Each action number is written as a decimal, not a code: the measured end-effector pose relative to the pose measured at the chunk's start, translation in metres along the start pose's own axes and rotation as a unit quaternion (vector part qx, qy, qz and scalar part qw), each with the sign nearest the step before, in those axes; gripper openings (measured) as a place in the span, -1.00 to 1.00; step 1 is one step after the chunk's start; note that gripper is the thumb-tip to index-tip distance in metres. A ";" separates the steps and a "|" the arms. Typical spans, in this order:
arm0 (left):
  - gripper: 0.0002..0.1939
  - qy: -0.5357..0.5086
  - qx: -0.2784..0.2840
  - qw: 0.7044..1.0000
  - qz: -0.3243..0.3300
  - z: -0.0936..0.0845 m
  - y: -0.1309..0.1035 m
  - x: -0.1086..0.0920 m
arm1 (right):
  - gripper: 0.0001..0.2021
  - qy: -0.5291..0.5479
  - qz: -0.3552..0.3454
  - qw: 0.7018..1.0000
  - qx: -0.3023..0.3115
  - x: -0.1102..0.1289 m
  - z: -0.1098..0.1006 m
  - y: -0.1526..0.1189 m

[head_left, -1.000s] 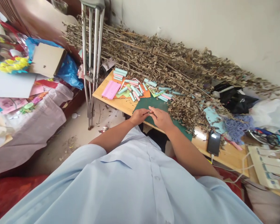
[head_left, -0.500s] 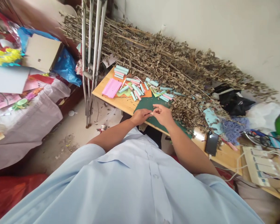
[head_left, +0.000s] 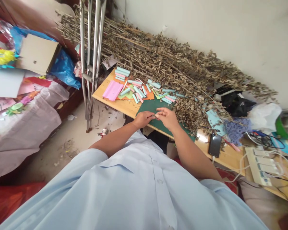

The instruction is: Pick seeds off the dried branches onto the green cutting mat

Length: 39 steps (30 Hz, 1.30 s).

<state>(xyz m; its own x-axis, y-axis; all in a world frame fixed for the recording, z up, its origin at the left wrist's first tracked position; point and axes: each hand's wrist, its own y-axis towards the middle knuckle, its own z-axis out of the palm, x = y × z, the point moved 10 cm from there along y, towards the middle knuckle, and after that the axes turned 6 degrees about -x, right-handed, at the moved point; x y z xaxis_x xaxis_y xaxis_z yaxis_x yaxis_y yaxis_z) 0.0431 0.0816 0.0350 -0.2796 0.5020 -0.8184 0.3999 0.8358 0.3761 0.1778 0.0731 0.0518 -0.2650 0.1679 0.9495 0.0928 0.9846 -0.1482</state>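
Note:
Over the near edge of a dark green mat [head_left: 147,105], my left hand [head_left: 144,119] and my right hand [head_left: 167,117] meet at their fingertips. Both pinch at the same spot, and what lies between them is too small to make out. The other fingers of my right hand are partly stretched out. Just beyond the mat lie several pale blue and pink paper rolls [head_left: 139,91], some on orange and green paper sheets. A folded pink paper [head_left: 112,90] rests toward the table's left corner.
Dried leafy stalks [head_left: 158,57] cover the back of the wooden table [head_left: 128,108]. Metal crutches [head_left: 90,64] stand at its left end. On the right are a phone [head_left: 214,145], blue-purple yarn [head_left: 236,129] and a power strip [head_left: 259,164] with cables. A cloth-covered surface [head_left: 43,111] is at far left.
The whole view has shifted slightly, with the surroundings sliding left. My hands stay together over the mat, and their fingertips have moved only a little.

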 end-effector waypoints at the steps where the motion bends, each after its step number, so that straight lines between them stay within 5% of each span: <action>1: -0.74 -0.003 -0.002 1.000 -0.002 -0.001 0.000 0.000 | -0.61 -0.019 -0.028 0.999 -0.017 0.004 -0.003 -0.003; 6: -0.73 -0.004 -0.007 1.000 0.010 -0.001 0.000 0.002 | -0.84 -0.176 -0.217 0.959 -0.050 0.044 0.001 -0.028; 10: -0.72 -0.004 -0.009 1.000 0.023 0.000 -0.001 0.003 | -0.81 -0.228 -0.269 0.935 -0.034 0.060 0.013 -0.033; 20: -0.85 -0.006 -0.017 0.999 0.038 0.000 0.001 0.003 | -0.84 -0.319 -0.162 0.932 0.052 0.034 0.019 0.001; 39: -0.81 0.012 0.027 1.000 0.004 0.005 0.004 0.004 | -0.76 -0.074 -0.037 0.994 0.066 0.005 0.018 0.008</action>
<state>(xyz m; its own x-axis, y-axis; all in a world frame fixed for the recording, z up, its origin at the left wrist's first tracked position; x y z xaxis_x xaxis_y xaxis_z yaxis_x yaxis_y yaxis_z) 0.0479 0.0858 0.0311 -0.2965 0.5137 -0.8051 0.4479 0.8194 0.3578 0.1596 0.0830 0.0507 -0.4057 0.0913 0.9095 -0.0560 0.9907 -0.1244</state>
